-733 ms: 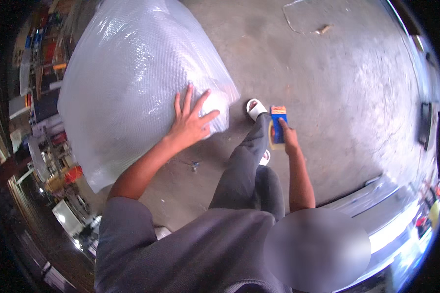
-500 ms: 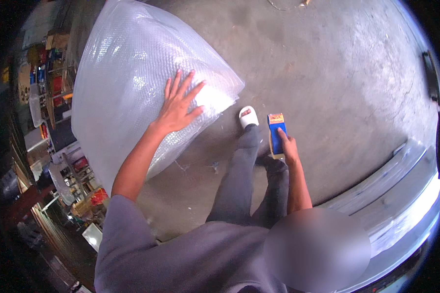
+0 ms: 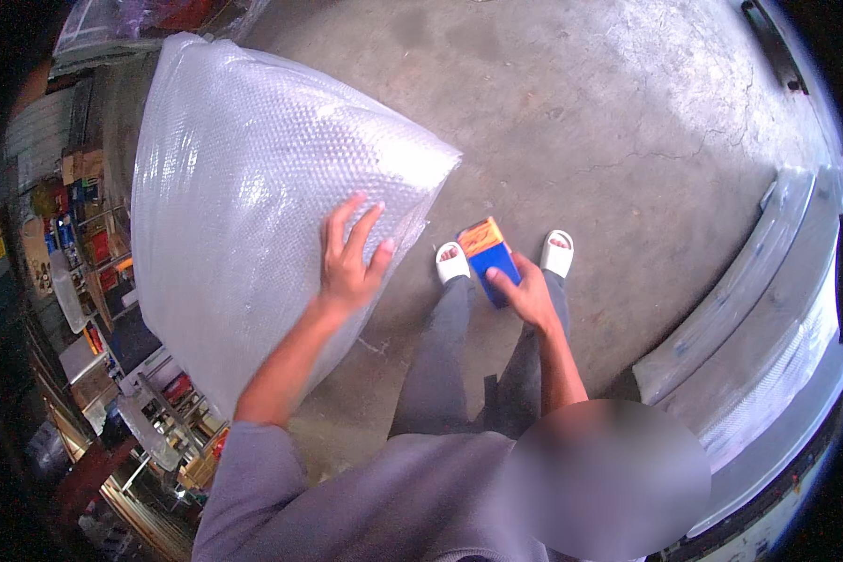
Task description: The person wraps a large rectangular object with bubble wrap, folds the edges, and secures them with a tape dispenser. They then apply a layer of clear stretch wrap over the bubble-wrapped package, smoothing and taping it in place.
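Observation:
A large bundle covered in clear bubble wrap [image 3: 244, 178] takes up the left of the floor, one corner pointing right. My left hand [image 3: 349, 267] is over its near right side, fingers apart and slightly bent, holding nothing. Whether the fingertips touch the wrap I cannot tell. My right hand [image 3: 526, 292] is closed around a flat, blue and orange box-shaped thing [image 3: 498, 266], thumb on its blue face. The orange printed end points away from me. What kind of thing it is does not show clearly.
White slippers [image 3: 557, 251] are on my feet on the grey concrete floor [image 3: 534, 103]. Long plastic-wrapped pieces [image 3: 731, 290] lie along the right. Shelves crowded with tools and boxes [image 3: 89, 253] line the left. More clear plastic sheeting [image 3: 94, 42] is at the far left.
My left hand has shifted nearer to me and its fingers have bent. My right hand has moved left, turning the blue and orange thing. My right foot has come into view.

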Tool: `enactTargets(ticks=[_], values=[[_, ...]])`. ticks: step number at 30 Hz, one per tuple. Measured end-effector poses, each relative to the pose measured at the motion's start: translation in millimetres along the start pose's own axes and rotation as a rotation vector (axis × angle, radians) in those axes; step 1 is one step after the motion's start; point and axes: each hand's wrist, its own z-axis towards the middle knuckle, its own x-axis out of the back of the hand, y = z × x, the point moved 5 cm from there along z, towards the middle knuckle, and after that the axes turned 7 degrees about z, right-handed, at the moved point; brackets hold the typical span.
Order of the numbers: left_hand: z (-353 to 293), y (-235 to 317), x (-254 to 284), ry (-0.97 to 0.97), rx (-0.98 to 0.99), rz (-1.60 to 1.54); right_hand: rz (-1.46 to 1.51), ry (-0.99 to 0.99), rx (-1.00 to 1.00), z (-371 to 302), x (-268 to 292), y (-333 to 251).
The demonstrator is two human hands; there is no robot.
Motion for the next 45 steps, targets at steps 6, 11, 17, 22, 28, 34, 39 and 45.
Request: enactTargets(ticks=[6,11,17,22,28,34,39,45], values=[[-69.4,18.7,-17.3,-0.458,0.680,-1.128,-0.106,-0.370,0.258,-38.1,-60.9,-53.7],[-67.7,4.8,-9.4,-0.504,0.708,-1.020,-0.164,-0.447,0.220,-33.5,-82.8,-61.6],[-55.9,-10.1,8.1,-0.494,0.759,-1.160,-0.237,-0.442,0.218,-22.9,-93.1,-70.5],[-49.7,-20.7,14.3,-0.359,0.755,-1.019,-0.256,-0.452,0.226,-11.8,-100.1,-86.3],[-20.9,-94.1,85.7,0.235,0.642,-0.162,-0.350,-0.385,0.109,3.1,-108.8,-88.4],[-8.5,-171.6,31.2,0.289,0.420,0.629,-0.344,-0.395,0.042,61.5,-134.4,-32.9],[-11.5,-148.3,18.9,0.206,0.334,0.583,-0.232,-0.486,0.154,97.0,-137.4,21.4],[-40.4,-40.1,-58.8,-0.653,-0.739,0.683,-0.289,-0.442,-0.021,118.9,-128.4,79.7]])
